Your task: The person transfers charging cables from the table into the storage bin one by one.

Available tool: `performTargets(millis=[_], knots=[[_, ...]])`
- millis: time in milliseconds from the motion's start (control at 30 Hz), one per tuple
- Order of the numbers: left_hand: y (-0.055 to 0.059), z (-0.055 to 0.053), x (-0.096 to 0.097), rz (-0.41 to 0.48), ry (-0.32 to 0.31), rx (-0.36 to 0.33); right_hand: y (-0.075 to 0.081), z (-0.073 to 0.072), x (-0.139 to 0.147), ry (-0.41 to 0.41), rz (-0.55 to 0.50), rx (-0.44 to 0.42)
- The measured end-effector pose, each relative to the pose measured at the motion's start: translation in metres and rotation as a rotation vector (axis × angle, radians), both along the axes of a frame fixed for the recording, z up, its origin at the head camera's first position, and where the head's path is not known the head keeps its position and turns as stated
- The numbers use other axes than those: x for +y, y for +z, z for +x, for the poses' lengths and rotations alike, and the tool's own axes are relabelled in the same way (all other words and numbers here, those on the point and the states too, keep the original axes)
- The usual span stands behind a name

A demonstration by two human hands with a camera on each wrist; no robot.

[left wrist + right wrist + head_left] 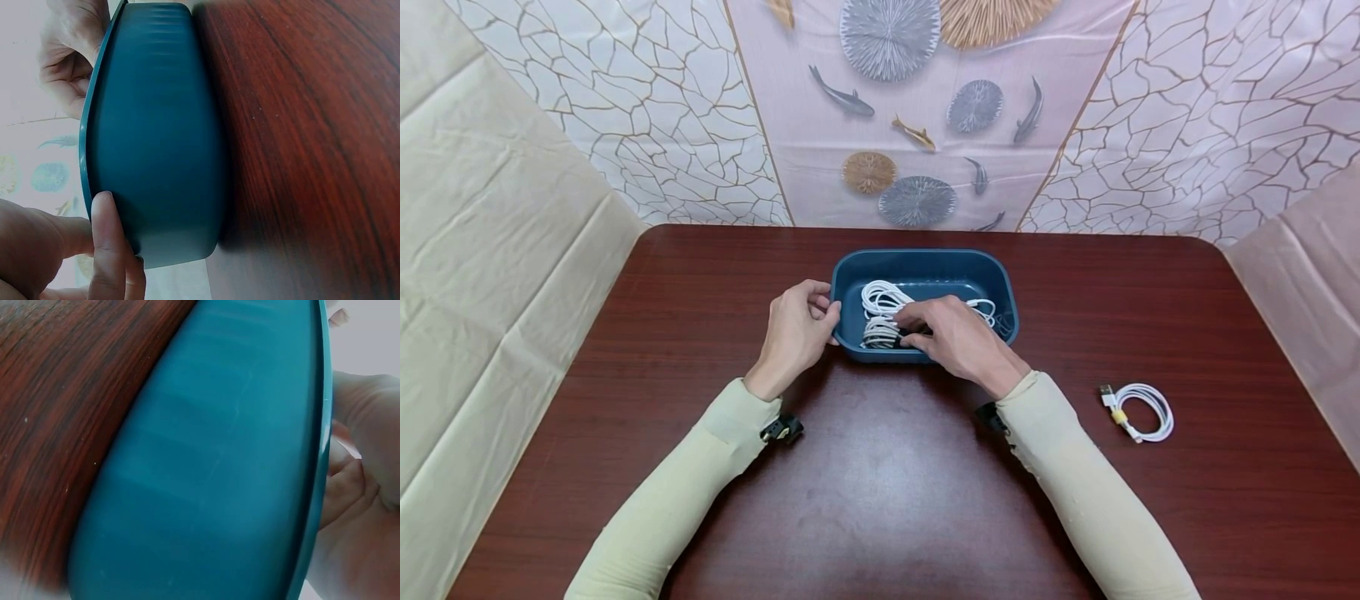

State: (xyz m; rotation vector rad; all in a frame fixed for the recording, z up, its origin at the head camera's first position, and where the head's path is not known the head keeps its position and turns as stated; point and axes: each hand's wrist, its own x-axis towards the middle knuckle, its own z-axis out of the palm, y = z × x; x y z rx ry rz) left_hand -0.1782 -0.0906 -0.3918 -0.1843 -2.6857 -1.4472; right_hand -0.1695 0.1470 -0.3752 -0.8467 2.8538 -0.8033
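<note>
A dark blue plastic bin [925, 356] stands on the table, with coiled cables inside. My left hand [797, 329] grips its left end; in the left wrist view a fingertip [105, 209] presses the outer wall just under the rim. My right hand [958, 337] reaches over the front rim into the bin, fingers bent down among the cables. A white cable coil [883, 296] lies just left of its fingertips, a grey-white cable coil [878, 332] in front of that. Another white cable [982, 307] shows beyond the hand. Whether the right fingers pinch anything is hidden.
On the right of the brown wooden table [865, 483] lies a white USB cable [1150, 408], coiled with a yellow tie. A patterned cloth [820, 183] hangs behind the table's far edge. Pale cloth [497, 250] hangs along the left side.
</note>
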Motion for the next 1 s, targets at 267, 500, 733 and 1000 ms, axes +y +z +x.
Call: performTargets(millis=[267,500,733,1000], knots=[[0.001,0.001,0.000,0.003,0.006,-0.013,0.004,0.002,0.000,0.008,-0.003,-0.010],[0.002,0.001,0.000,0.007,0.007,-0.021,0.006,0.001,0.002,0.015,0.002,0.010],[0.002,0.002,0.000,0.005,0.007,-0.031,0.011,0.004,0.003,-0.005,0.041,0.022],[0.001,0.001,0.001,0.010,0.008,-0.024,0.020,0.008,0.008,-0.028,0.076,0.021]])
